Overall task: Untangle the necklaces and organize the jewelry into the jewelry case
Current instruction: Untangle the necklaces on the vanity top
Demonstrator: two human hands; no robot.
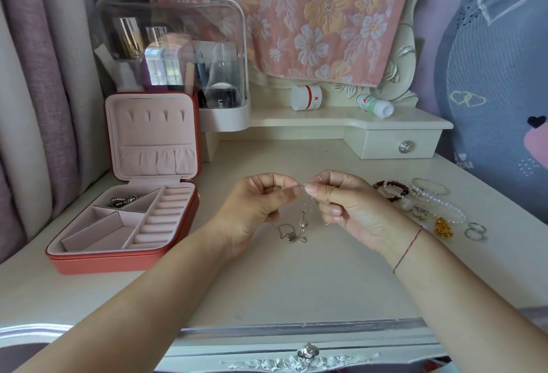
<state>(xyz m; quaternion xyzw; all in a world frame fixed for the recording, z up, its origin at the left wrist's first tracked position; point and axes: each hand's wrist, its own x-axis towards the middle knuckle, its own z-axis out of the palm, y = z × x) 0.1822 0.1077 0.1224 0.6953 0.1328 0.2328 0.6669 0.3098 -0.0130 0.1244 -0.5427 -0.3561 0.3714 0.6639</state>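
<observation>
Plainly, both hands were raised above the tabletop (296, 283) and met fingertip to fingertip. The left hand (261, 203) pinched one end of a thin silver necklace (302, 185) between thumb and forefinger, its other fingers curled. The right hand (350, 206) pinched the same spot from the other side, so the clasp part sat in the small gap between the two thumbs. From that pinch the chain hung down with its long axis close to vertical. Its pendant (303, 222) pointed at the tabletop below and between the hands. Lower still, beneath the heel of the left hand, a knotted heap of chain (292, 236) lay on the tabletop; whether it joined the hanging length I could not tell. The jewelry case (118, 263) stood open well out beyond the left hand, lid upright. Some small metal pieces (121, 201) lay in its far corner compartment. Beyond the right hand, on its outer side, lay a dark beaded bracelet (391, 190), a pearl bracelet (444, 206), a gold trinket (443, 227) and two silver rings (476, 230). A red thread (409, 246) circled the right wrist.
</observation>
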